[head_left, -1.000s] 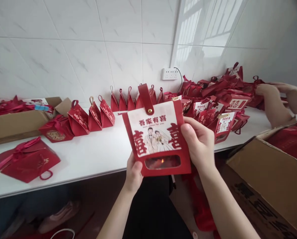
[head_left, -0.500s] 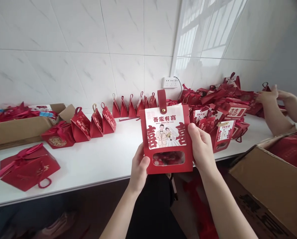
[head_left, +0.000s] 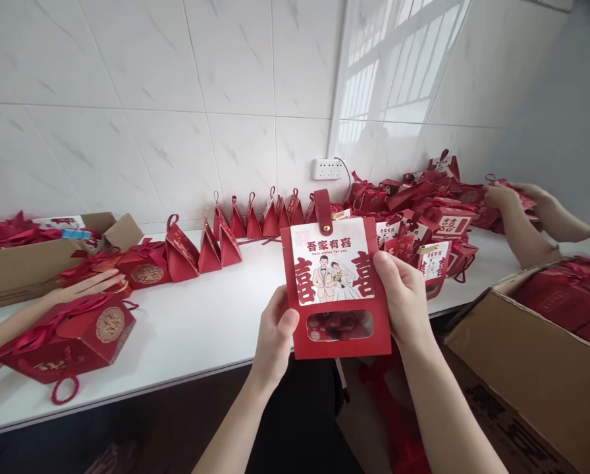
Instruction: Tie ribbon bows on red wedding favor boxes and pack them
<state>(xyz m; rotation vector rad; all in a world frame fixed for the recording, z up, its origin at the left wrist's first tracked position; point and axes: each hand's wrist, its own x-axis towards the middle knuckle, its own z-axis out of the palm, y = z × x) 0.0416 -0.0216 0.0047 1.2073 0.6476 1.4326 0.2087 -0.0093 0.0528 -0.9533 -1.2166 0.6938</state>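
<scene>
Between my two hands, upright in front of me, is a red wedding favor box (head_left: 342,347) with a white couple-printed label, a small clear window and a strap with a gold stud on top. My left hand (head_left: 276,336) grips its lower left side, thumb on the front. On the right edge, my right hand (head_left: 404,289) is closed with its thumb near the label. Red contents show through the window. Behind it on the white table (head_left: 201,322), several triangular red boxes (head_left: 253,220) stand in a row, with larger ones (head_left: 209,250) to the left.
A co-worker's hand (head_left: 97,284) reaches in at left beside a ribboned red box (head_left: 72,339). Another person's hands (head_left: 505,197) handle a red item at right. A cardboard carton (head_left: 532,329) of red boxes stands at right, another carton (head_left: 23,263) at left. A power strip (head_left: 327,169) is on the wall.
My hands still hold the favor box, now slightly lower in view. A co-worker's hand has come in at left, where red boxes have shifted. The hands at right now hold the red item differently.
</scene>
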